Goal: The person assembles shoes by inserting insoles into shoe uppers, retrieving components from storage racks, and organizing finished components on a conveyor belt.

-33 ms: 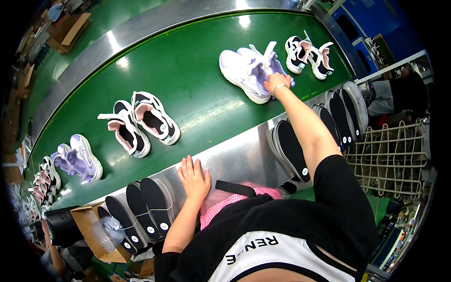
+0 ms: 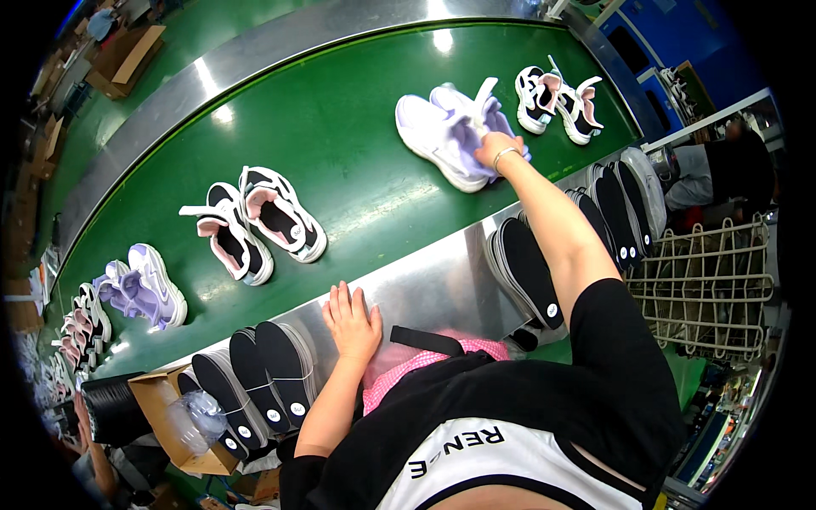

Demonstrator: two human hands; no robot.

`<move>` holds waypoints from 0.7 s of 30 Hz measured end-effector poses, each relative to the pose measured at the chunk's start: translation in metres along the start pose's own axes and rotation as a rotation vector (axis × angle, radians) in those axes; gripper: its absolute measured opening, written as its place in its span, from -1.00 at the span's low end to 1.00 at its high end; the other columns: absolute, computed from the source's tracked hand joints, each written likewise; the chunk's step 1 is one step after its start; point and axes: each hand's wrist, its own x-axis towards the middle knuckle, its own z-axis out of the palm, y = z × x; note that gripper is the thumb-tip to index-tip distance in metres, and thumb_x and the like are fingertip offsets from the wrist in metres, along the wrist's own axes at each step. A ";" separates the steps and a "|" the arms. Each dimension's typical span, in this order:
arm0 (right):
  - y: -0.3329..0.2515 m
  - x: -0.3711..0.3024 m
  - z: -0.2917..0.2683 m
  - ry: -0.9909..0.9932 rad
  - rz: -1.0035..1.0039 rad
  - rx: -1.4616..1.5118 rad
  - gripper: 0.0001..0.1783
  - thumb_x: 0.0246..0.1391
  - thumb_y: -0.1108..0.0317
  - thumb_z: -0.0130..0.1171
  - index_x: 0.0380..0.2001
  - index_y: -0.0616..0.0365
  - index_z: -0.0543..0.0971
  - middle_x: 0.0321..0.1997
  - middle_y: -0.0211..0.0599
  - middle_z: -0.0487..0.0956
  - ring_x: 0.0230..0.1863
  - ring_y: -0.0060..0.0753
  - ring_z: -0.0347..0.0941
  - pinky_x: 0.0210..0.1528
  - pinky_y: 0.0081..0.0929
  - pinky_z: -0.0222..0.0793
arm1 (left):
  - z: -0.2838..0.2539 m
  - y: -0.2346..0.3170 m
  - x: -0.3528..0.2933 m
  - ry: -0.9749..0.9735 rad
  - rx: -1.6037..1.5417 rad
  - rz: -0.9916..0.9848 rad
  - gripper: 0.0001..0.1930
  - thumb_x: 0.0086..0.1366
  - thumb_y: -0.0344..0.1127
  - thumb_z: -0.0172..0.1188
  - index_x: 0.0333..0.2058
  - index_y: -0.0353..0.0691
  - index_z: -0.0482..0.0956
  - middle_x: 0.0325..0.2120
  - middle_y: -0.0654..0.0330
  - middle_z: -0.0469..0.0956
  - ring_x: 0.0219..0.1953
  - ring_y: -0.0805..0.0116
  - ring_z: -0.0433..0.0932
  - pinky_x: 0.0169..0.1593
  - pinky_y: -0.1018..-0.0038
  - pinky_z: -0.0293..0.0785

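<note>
On the green conveyor belt, a pair of white-and-lavender sneakers stands with their straps up. My right hand, wearing a bracelet, is closed on the near part of the pair at the collars; its fingertips are partly hidden there. My left hand lies flat with fingers spread on the metal ledge along the belt, holding nothing. Farther left on the belt are black-and-white sneakers with pink lining and another lavender pair.
Bundled black insoles line the ledge at left, beside a cardboard box with clear plastic. More insole stacks lie under my right arm. A wire rack stands at right. Black-and-white sneakers sit at the belt's far right.
My right hand and the lavender sneakers have shifted very slightly left and toward me. My left hand stays in place.
</note>
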 end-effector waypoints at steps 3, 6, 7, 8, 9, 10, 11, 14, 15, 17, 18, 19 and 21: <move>-0.031 -0.032 -0.035 -0.105 -0.105 0.034 -0.64 -0.32 0.25 -0.04 -0.44 0.27 0.53 -0.39 0.00 0.50 -0.30 -0.13 0.45 -0.21 -0.39 0.34 | 0.002 0.002 0.003 0.030 -0.049 -0.007 -0.57 -0.03 -0.20 0.05 -0.16 -0.26 0.32 -0.01 -0.03 0.17 0.09 0.05 0.05 0.09 0.12 -0.14; -0.044 -0.065 -0.047 -0.133 -0.205 0.167 -0.65 -0.35 0.21 0.00 -0.53 0.29 0.54 -0.46 0.00 0.51 -0.41 -0.11 0.46 -0.28 -0.39 0.34 | 0.004 0.002 0.010 0.054 -0.141 -0.086 -0.56 -0.04 -0.21 0.07 -0.17 -0.28 0.32 -0.04 -0.03 0.19 0.06 0.02 0.07 0.09 0.17 -0.07; -0.052 -0.080 -0.055 -0.216 -0.216 0.186 -0.64 -0.34 0.23 -0.03 -0.50 0.28 0.54 -0.41 -0.02 0.51 -0.35 -0.12 0.45 -0.25 -0.40 0.33 | 0.002 0.002 0.017 0.008 -0.385 -0.197 -0.54 -0.03 -0.20 0.09 -0.15 -0.30 0.30 -0.05 -0.05 0.19 0.06 0.02 0.08 0.08 0.20 -0.04; -0.060 -0.097 -0.061 -0.299 -0.230 0.202 -0.64 -0.32 0.24 -0.05 -0.47 0.27 0.54 -0.36 -0.04 0.51 -0.29 -0.14 0.45 -0.22 -0.41 0.31 | 0.000 0.003 0.023 -0.033 -0.630 -0.308 -0.52 -0.03 -0.19 0.10 -0.14 -0.31 0.28 -0.06 -0.06 0.19 0.05 0.02 0.08 0.08 0.24 -0.01; -0.065 -0.114 -0.058 -0.260 -0.283 0.171 -0.65 -0.33 0.22 -0.05 -0.50 0.24 0.55 -0.40 -0.05 0.51 -0.32 -0.15 0.45 -0.24 -0.41 0.33 | -0.003 0.010 0.026 0.011 -0.876 -0.343 -0.46 -0.02 -0.15 0.11 -0.09 -0.31 0.23 -0.04 -0.08 0.16 0.07 0.02 0.06 0.08 0.26 0.00; -0.071 -0.135 -0.055 -0.244 -0.324 0.132 -0.65 -0.33 0.20 -0.04 -0.50 0.22 0.55 -0.39 -0.05 0.51 -0.31 -0.14 0.45 -0.25 -0.38 0.33 | -0.006 0.020 0.027 0.066 -1.124 -0.381 -0.40 -0.01 -0.12 0.12 -0.05 -0.32 0.18 -0.03 -0.11 0.13 0.08 0.02 0.04 0.09 0.29 0.01; -0.074 -0.158 -0.049 -0.195 -0.357 0.064 -0.65 -0.31 0.17 -0.03 -0.51 0.20 0.55 -0.39 -0.05 0.51 -0.31 -0.12 0.44 -0.25 -0.35 0.33 | -0.018 0.033 0.028 0.092 -1.071 -0.300 -0.34 -0.02 -0.08 0.13 -0.01 -0.31 0.12 -0.01 -0.13 0.10 0.09 0.02 0.02 0.10 0.28 -0.01; -0.069 -0.214 -0.010 -0.159 -0.428 -0.021 -0.62 -0.25 0.09 -0.01 -0.50 0.20 0.53 -0.40 -0.03 0.49 -0.33 -0.08 0.43 -0.26 -0.27 0.33 | -0.020 0.056 0.015 0.149 -0.834 -0.161 -0.19 -0.07 0.00 0.17 0.06 -0.32 0.00 0.03 -0.19 -0.01 0.11 -0.05 -0.02 0.12 0.25 -0.05; -0.064 -0.231 0.005 -0.159 -0.420 0.007 -0.61 -0.24 0.08 -0.01 -0.49 0.21 0.53 -0.37 -0.01 0.47 -0.33 -0.06 0.43 -0.26 -0.26 0.33 | -0.017 0.059 0.004 0.083 -0.746 -0.191 -0.18 -0.08 0.01 0.17 0.05 -0.32 0.00 0.03 -0.22 -0.02 0.10 -0.08 -0.03 0.12 0.23 -0.06; -0.054 -0.264 0.032 -0.145 -0.421 0.038 -0.62 -0.19 0.08 -0.07 -0.56 0.17 0.54 -0.40 -0.04 0.46 -0.37 -0.07 0.42 -0.30 -0.25 0.33 | -0.002 0.057 -0.019 0.001 -0.709 -0.182 -0.18 -0.08 0.01 0.17 0.05 -0.33 0.00 0.02 -0.26 -0.05 0.10 -0.13 -0.04 0.12 0.21 -0.07; -0.046 -0.276 0.048 -0.129 -0.453 0.039 -0.64 -0.17 0.10 -0.09 -0.61 0.14 0.55 -0.44 -0.07 0.46 -0.40 -0.10 0.41 -0.29 -0.24 0.29 | 0.006 0.052 -0.030 -0.022 -0.759 -0.139 -0.18 -0.07 0.01 0.16 0.05 -0.34 -0.01 0.02 -0.28 -0.06 0.10 -0.14 -0.05 0.12 0.20 -0.07; -0.039 -0.289 0.053 -0.043 -0.420 0.105 -0.64 -0.15 0.11 -0.10 -0.64 0.14 0.55 -0.46 -0.09 0.46 -0.42 -0.13 0.40 -0.25 -0.22 0.24 | 0.007 0.051 -0.035 -0.020 -0.786 -0.038 -0.20 -0.06 -0.02 0.15 0.04 -0.34 -0.01 0.02 -0.27 -0.05 0.09 -0.14 -0.03 0.12 0.20 -0.06; -0.023 -0.300 0.072 0.055 -0.477 0.199 -0.71 -0.16 0.16 -0.05 -0.66 0.12 0.52 -0.44 -0.16 0.45 -0.41 -0.18 0.38 -0.29 -0.20 0.20 | 0.013 0.039 -0.040 -0.062 -0.910 0.012 -0.33 -0.01 -0.17 0.11 0.01 -0.38 0.05 -0.01 -0.16 0.06 0.05 -0.02 0.07 0.10 0.29 -0.01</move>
